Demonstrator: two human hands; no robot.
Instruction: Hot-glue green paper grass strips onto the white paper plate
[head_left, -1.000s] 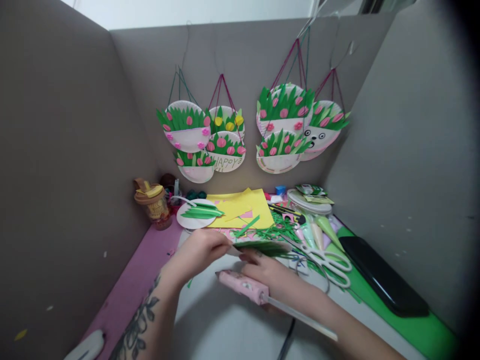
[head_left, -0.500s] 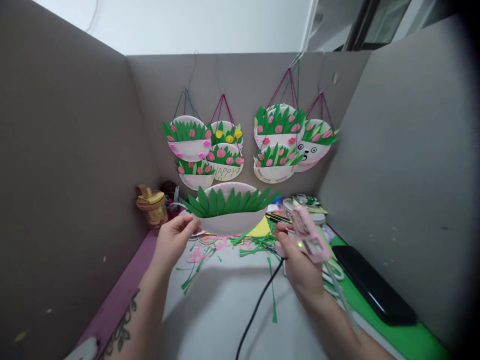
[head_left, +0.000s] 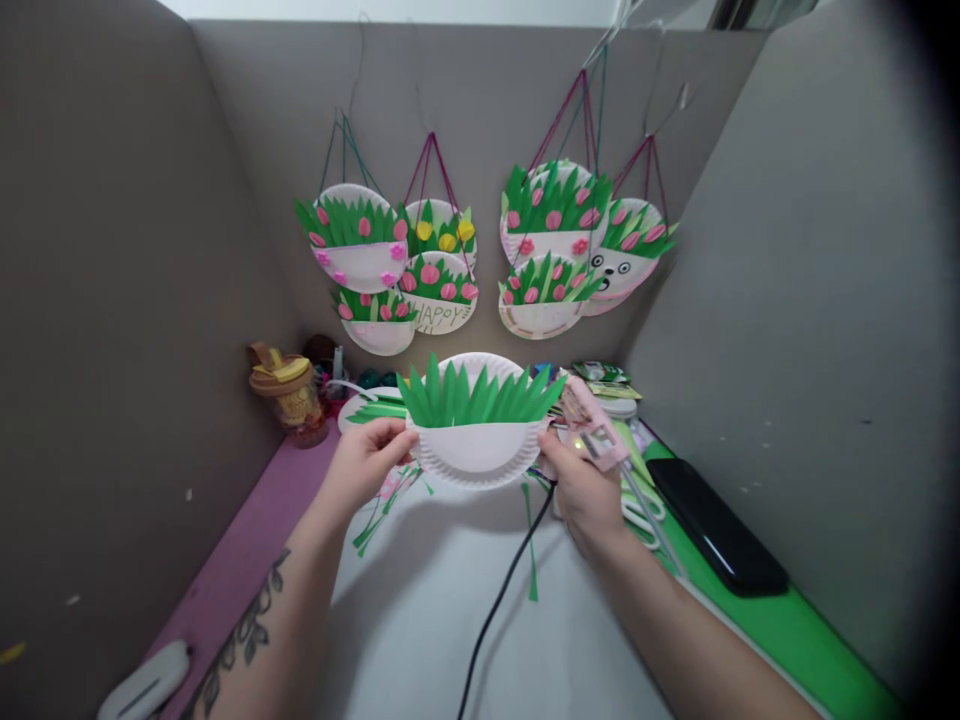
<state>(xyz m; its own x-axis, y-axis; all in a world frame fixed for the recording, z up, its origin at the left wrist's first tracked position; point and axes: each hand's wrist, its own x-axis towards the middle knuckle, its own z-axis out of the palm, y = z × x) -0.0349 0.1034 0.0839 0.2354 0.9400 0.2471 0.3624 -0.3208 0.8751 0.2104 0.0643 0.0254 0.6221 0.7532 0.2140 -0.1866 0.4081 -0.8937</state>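
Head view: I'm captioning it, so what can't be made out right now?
All in the head view:
The back of the held paper plate: turned away from the camera.
How the right hand grips the glue gun: hidden by the hand itself.
Marks under HAPPY on a hanging plate: too small to read.
The white object, lower left: cut off by the bottom edge.

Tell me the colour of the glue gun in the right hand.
The glue gun is pale pink; it shows best in the head view.

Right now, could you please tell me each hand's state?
Left hand: closed on the plate.
Right hand: holding the glue gun, touching the plate.
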